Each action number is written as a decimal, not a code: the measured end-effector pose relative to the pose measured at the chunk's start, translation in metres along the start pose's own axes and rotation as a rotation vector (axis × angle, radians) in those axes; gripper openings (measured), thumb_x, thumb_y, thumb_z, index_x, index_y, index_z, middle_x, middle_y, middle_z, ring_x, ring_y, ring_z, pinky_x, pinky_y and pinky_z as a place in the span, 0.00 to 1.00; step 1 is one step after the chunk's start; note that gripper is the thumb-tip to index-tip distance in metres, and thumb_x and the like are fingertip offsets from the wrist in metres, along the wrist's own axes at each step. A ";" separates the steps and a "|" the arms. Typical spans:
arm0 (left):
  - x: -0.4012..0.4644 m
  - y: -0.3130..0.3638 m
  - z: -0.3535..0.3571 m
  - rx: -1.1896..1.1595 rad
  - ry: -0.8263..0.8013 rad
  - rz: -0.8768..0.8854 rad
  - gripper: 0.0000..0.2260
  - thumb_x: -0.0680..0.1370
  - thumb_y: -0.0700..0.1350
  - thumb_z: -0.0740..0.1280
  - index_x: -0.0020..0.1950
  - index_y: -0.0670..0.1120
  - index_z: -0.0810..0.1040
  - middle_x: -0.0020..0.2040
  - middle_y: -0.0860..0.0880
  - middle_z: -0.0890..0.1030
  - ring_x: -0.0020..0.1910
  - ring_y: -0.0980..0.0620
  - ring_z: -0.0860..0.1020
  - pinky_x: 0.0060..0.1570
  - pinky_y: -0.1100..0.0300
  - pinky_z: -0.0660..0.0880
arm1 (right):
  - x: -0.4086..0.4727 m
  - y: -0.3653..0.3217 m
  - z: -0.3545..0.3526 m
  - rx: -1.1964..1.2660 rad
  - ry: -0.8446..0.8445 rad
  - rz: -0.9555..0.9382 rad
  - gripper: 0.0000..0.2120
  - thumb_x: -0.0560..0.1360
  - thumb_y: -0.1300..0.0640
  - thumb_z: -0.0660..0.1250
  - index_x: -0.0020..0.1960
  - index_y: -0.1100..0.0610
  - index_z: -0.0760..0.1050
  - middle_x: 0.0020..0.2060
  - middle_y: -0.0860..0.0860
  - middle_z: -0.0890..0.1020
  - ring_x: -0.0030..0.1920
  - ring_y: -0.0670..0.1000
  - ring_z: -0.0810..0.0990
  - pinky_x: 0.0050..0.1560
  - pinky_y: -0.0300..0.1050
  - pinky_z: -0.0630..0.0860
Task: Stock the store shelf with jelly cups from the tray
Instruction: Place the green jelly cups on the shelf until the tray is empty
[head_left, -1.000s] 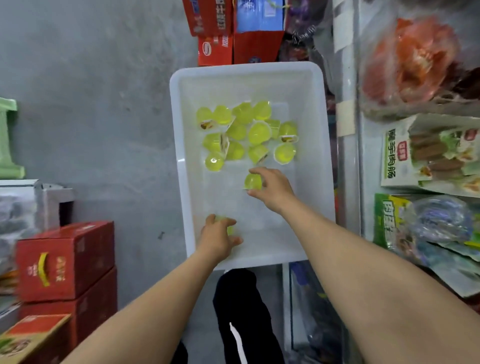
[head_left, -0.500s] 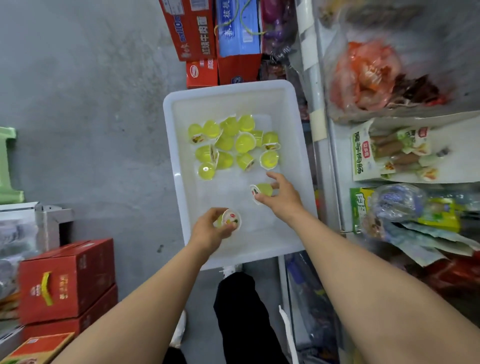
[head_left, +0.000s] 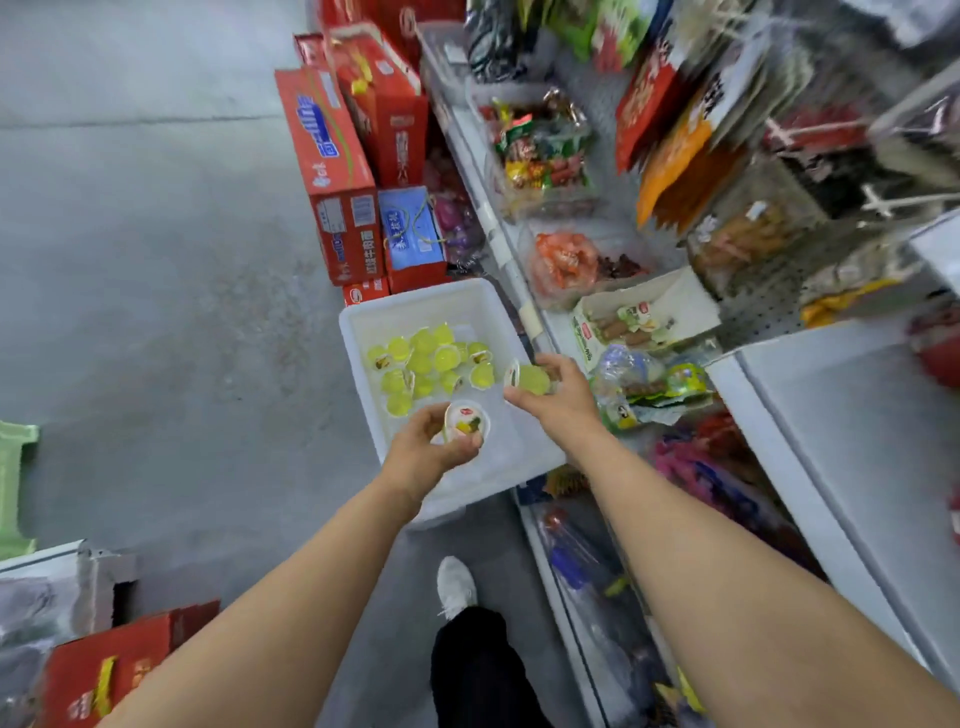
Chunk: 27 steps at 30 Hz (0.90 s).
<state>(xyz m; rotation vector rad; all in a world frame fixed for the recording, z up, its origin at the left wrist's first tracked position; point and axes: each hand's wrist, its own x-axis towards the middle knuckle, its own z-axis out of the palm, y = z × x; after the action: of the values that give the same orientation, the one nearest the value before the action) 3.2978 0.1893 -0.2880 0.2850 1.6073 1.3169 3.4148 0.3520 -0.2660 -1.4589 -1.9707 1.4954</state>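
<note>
A white plastic tray (head_left: 358, 332) sits on the floor beside the shelving, with several yellow-green jelly cups (head_left: 423, 356) heaped at its far end. My left hand (head_left: 423, 457) grips one jelly cup (head_left: 466, 422) above the tray's near half, its printed lid facing up. My right hand (head_left: 558, 397) holds a second jelly cup (head_left: 530, 378) over the tray's right rim, lid turned to the left. A bare white shelf board (head_left: 852, 431) lies to the right, below shelves packed with snack bags.
Red and blue cartons (head_left: 343, 171) are stacked on the floor behind the tray. More red boxes (head_left: 114, 670) stand at the lower left. A sausage display box (head_left: 639, 322) and loose packets (head_left: 654, 389) crowd the shelf next to the tray. My leg and white shoe (head_left: 457, 587) are below.
Both hands have risen out of the tray, each with a jelly cup. The view has swung up and right, so more of the shelving shows.
</note>
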 end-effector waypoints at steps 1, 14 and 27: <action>-0.015 0.010 0.001 -0.001 -0.029 0.031 0.21 0.70 0.40 0.78 0.60 0.50 0.77 0.58 0.50 0.81 0.59 0.51 0.79 0.58 0.54 0.78 | -0.017 -0.014 -0.009 0.023 0.034 -0.025 0.29 0.69 0.53 0.79 0.67 0.52 0.72 0.60 0.47 0.75 0.54 0.45 0.77 0.51 0.36 0.73; -0.225 0.133 0.080 0.099 -0.381 0.425 0.13 0.73 0.47 0.75 0.56 0.50 0.79 0.48 0.52 0.84 0.38 0.61 0.80 0.34 0.70 0.72 | -0.258 -0.144 -0.151 0.211 0.564 -0.333 0.24 0.69 0.46 0.79 0.58 0.51 0.72 0.51 0.43 0.77 0.50 0.42 0.76 0.42 0.30 0.69; -0.407 0.140 0.258 0.082 -0.663 0.598 0.13 0.72 0.53 0.76 0.51 0.53 0.76 0.50 0.49 0.82 0.47 0.50 0.81 0.46 0.55 0.79 | -0.488 -0.131 -0.331 0.204 0.989 -0.542 0.20 0.71 0.48 0.77 0.61 0.49 0.77 0.49 0.43 0.82 0.44 0.37 0.80 0.44 0.33 0.77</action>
<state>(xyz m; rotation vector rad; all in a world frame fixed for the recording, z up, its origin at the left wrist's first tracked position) 3.6407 0.1140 0.0698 1.1907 1.0308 1.3790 3.7991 0.1430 0.1511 -1.1008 -1.3562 0.5290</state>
